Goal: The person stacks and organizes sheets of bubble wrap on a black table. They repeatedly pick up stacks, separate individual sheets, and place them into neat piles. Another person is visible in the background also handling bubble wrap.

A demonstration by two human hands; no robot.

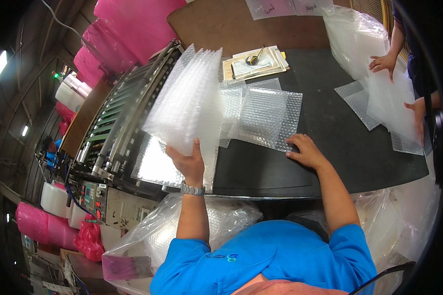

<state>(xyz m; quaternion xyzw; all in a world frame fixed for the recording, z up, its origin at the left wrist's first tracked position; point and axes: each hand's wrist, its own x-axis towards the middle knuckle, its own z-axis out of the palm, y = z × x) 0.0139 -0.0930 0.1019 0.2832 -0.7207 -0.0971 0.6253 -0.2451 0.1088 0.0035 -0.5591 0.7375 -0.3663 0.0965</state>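
Observation:
My left hand [188, 164], with a metal watch on the wrist, grips the lower edge of a thick stack of clear bubble wrap sheets [184, 98], its thumb on the near side. The stack leans up at the left of the dark table [261, 172]. My right hand [307, 151] has its thumb and fingers closed at the near right corner of a bubble wrap sheet [263, 118]. That sheet lies over several others in the table's middle. Another bubble wrap sheet [157, 160] lies under the stack, beside my left hand.
A roller machine [128, 103] with a button panel [94, 199] stands at the left. Papers [256, 64] with a tape measure [252, 60] lie at the back. At right, a co-worker's hands [385, 64] handle bubble wrap sheets [391, 101]. Plastic bags [152, 236] hang below the front edge.

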